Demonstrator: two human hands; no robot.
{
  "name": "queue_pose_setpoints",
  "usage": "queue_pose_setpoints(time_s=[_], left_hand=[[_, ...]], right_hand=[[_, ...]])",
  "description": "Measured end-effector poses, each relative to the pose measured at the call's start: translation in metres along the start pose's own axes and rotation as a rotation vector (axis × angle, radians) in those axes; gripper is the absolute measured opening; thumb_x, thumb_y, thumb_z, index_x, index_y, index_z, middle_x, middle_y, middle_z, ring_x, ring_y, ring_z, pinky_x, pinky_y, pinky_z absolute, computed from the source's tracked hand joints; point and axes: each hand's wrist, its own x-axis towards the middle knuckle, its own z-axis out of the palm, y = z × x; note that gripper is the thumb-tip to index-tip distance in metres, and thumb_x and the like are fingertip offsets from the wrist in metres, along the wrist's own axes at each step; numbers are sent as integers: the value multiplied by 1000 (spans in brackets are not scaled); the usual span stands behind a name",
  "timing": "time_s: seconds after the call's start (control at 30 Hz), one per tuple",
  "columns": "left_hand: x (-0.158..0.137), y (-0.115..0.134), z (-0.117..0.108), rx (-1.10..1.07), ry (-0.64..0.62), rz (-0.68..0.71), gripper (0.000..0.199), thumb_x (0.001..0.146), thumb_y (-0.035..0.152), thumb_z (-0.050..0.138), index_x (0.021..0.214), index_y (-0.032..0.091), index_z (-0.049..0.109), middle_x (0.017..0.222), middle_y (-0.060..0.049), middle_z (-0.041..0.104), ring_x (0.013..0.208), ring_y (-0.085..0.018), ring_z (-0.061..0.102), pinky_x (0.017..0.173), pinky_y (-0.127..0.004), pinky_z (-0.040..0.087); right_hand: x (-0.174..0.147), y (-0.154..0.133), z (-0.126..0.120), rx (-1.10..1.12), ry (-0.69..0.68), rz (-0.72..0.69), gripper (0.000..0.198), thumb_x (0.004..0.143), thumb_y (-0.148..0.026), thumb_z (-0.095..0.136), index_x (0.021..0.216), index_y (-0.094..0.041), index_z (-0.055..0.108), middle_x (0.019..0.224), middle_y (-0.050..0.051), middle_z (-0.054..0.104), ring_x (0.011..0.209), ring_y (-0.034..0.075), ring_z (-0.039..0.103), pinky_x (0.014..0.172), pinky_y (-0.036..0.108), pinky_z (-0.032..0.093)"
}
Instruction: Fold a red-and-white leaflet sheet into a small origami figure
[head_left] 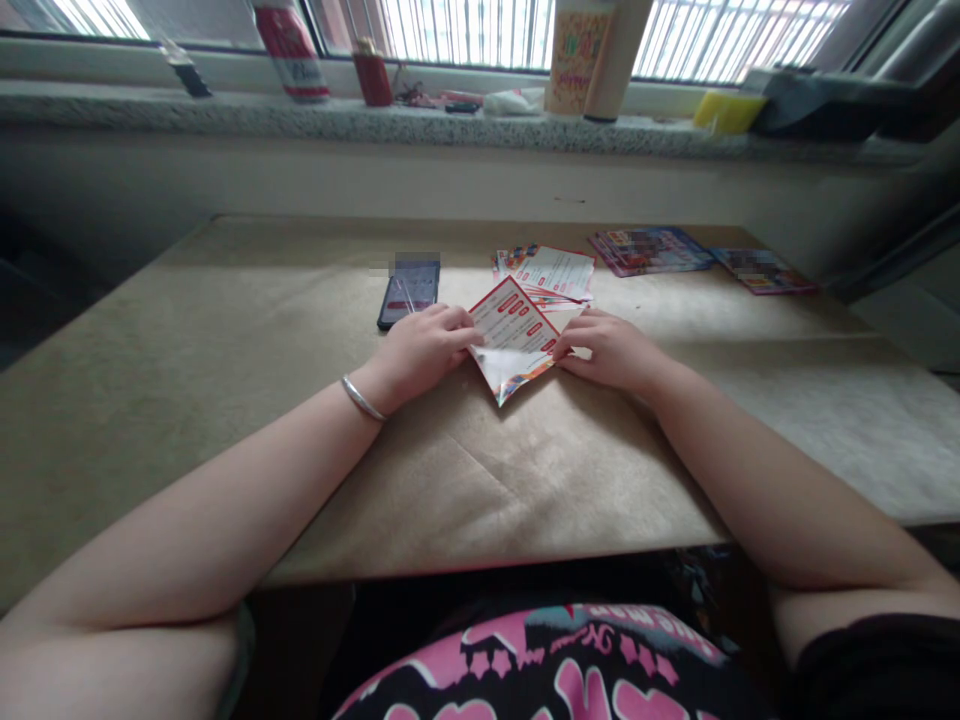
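My left hand (427,345) grips the left corner of a red-edged printed sheet (514,318); my right hand (611,345) pinches its right corner, thumb and fingers closed. The sheet sits cornerwise between both hands at the middle of the table (225,400), its near part bent along a crease. Red label boxes and text lines are visible; the characters are too small to read. Similar sheets (559,268) lie just behind. A phone (410,285) lies beyond my left hand. Pink lettering marks my black shirt (540,665), only partly legible.
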Motion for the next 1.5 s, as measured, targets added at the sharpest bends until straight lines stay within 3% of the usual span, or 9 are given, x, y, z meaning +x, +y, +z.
queue_pose_setpoints(time_s=[0.13, 0.23, 0.33, 0.47, 0.7, 1.07, 1.37, 1.5], left_hand=[[1, 1, 0, -38, -77, 45, 32, 96, 22, 43, 105, 21, 73, 109, -9, 71, 100, -23, 62, 90, -38, 49], [2, 5, -1, -87, -81, 40, 31, 95, 26, 45, 110, 22, 72, 114, -10, 71, 104, -24, 62, 98, -43, 46], [2, 11, -5, -174, -94, 121, 31, 95, 30, 47, 116, 24, 70, 122, -7, 69, 111, -24, 62, 102, -41, 44], [2, 19, -11, -321, -151, 267, 32, 96, 31, 48, 122, 28, 67, 122, -6, 69, 113, -21, 62, 98, -35, 47], [1, 23, -13, -272, -167, 292, 32, 97, 41, 49, 117, 28, 69, 122, -6, 69, 109, -22, 65, 94, -36, 50], [2, 26, -6, -299, -80, 101, 28, 94, 31, 47, 96, 19, 72, 97, -7, 74, 89, -19, 68, 82, -32, 54], [10, 25, 3, -543, -21, -179, 21, 89, 29, 54, 76, 17, 64, 105, -8, 66, 100, -19, 62, 92, -34, 52], [10, 23, 3, -572, -39, -201, 17, 88, 30, 54, 79, 17, 62, 103, -8, 65, 100, -19, 60, 93, -35, 50]], right_hand=[[1, -5, -3, -27, -85, 18, 17, 89, -32, 61, 88, -24, 76, 90, 5, 74, 88, 21, 62, 84, 34, 44], [1, -9, -5, -45, -109, 50, 17, 89, -31, 61, 88, -24, 77, 92, 5, 74, 90, 22, 62, 85, 34, 44], [2, -10, -5, -60, -107, 88, 16, 88, -30, 62, 90, -24, 77, 93, 5, 74, 90, 22, 62, 85, 34, 44], [2, -10, -3, -71, -90, 115, 18, 89, -31, 62, 93, -23, 77, 95, 6, 74, 91, 22, 63, 85, 33, 45], [2, -11, -2, -146, -100, 130, 24, 92, -37, 58, 98, -24, 77, 96, 6, 73, 89, 21, 63, 81, 33, 45], [3, -14, -3, -167, -108, 148, 23, 89, -38, 60, 96, -23, 75, 94, 7, 72, 90, 23, 62, 82, 35, 45], [3, -16, -6, -192, -126, 102, 26, 91, -37, 55, 93, -22, 76, 91, 8, 72, 86, 23, 61, 81, 36, 44], [3, -17, -4, -212, -87, 29, 27, 93, -34, 53, 99, -23, 76, 102, 8, 73, 93, 24, 60, 86, 37, 43]])
